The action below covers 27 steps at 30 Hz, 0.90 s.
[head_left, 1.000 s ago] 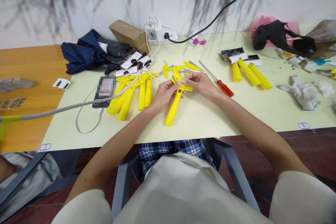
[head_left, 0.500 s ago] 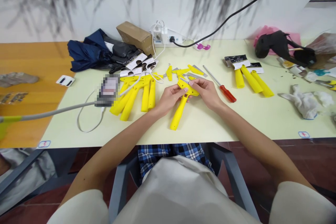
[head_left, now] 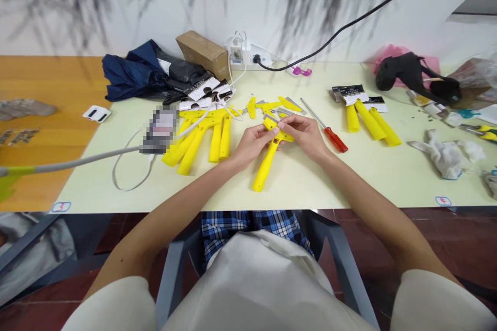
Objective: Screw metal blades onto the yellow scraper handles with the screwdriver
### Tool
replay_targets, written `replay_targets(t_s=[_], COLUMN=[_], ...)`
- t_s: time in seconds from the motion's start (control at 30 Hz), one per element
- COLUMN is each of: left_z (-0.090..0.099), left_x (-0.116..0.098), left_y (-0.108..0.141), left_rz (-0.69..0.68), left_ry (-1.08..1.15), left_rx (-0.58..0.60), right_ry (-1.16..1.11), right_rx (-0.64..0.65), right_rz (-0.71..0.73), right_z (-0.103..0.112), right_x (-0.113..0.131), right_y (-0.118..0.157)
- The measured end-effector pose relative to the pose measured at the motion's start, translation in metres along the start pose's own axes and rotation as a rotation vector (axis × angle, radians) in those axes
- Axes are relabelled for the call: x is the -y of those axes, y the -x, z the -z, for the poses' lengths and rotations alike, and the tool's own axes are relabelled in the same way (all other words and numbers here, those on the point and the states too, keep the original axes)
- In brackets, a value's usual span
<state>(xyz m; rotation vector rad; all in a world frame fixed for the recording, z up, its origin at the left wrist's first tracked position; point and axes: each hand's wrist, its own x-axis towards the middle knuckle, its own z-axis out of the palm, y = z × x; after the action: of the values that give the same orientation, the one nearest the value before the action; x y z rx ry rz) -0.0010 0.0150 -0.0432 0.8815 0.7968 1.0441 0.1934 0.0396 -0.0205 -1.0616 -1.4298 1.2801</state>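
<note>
A yellow scraper (head_left: 264,166) is held at its head by both hands over the pale table, its handle angled down towards me. My left hand (head_left: 253,144) is closed on the left side of the head, the thumb lying across it. From the right, my right hand (head_left: 305,135) pinches the head with thumb and fingers close to the metal blade. The fingers hide part of the head and blade. Just beyond the hands lie yellow scraper head pieces (head_left: 252,107) and metal blades. A red-handled screwdriver (head_left: 335,139) rests right of my right hand.
Several yellow scrapers (head_left: 194,147) lie on the left beside a phone (head_left: 160,129) and white cables. More packaged scrapers (head_left: 370,121) are at right, near white gloves (head_left: 442,155). A cardboard box (head_left: 204,54) and power strip (head_left: 260,55) stand against the wall.
My right thumb has come in closer to my left thumb over the scraper head. The scraper stays in both hands, and the camera view has shifted slightly.
</note>
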Motion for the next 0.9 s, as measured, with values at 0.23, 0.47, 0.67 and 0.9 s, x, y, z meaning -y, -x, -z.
replay_targets(t_s=[0.23,0.47,0.67,0.9], left_z=[0.000,-0.001,-0.001,0.000], left_x=[-0.001,-0.001,-0.003,-0.003], left_y=[0.001,0.002,0.002,0.001], left_rz=[-0.024,-0.050,-0.046,-0.052], left_ry=[0.006,0.028,0.039,0.039], left_rx=[-0.060,-0.092,-0.108,-0.109], right_ry=[0.166,0.251,0.257,0.201], right_rx=[-0.024,0.013,0.010,0.085], right_rz=[0.157,0.175,0.226,0.105], right_z=[0.002,0.006,0.012,0.020], right_x=[-0.005,-0.006,-0.008,-0.003], right_y=[0.000,-0.002,-0.005,-0.008])
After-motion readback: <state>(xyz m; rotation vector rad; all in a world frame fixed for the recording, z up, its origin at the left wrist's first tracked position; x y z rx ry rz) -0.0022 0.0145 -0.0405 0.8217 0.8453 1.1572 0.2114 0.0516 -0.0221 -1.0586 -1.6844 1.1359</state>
